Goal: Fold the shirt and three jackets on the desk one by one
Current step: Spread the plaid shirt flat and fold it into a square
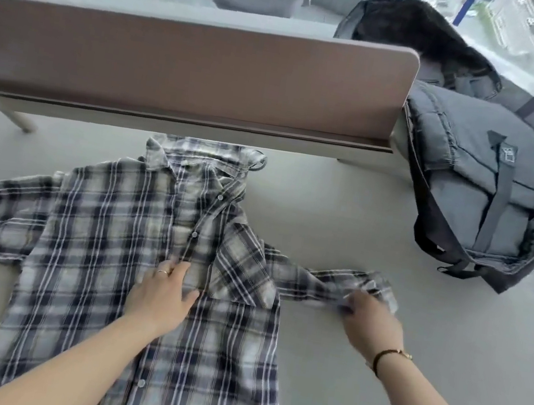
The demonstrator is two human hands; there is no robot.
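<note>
A navy-and-white plaid shirt [106,247] lies face up on the grey desk [357,354], collar toward the divider, buttons closed. Its left sleeve stretches out to the left edge of view. My left hand [161,294] rests flat with straight fingers on the button placket at mid-chest. My right hand [369,318] holds the end of the right sleeve [333,281], which lies bunched to the right of the body; the hand is blurred. A folded grey jacket [476,185] lies at the desk's right end, and a dark jacket [419,34] is heaped behind it.
A brown divider panel [189,65] stands across the back of the desk just beyond the collar. Windows with blue tape run along the far right. Grey chairs and a floor lie past the divider.
</note>
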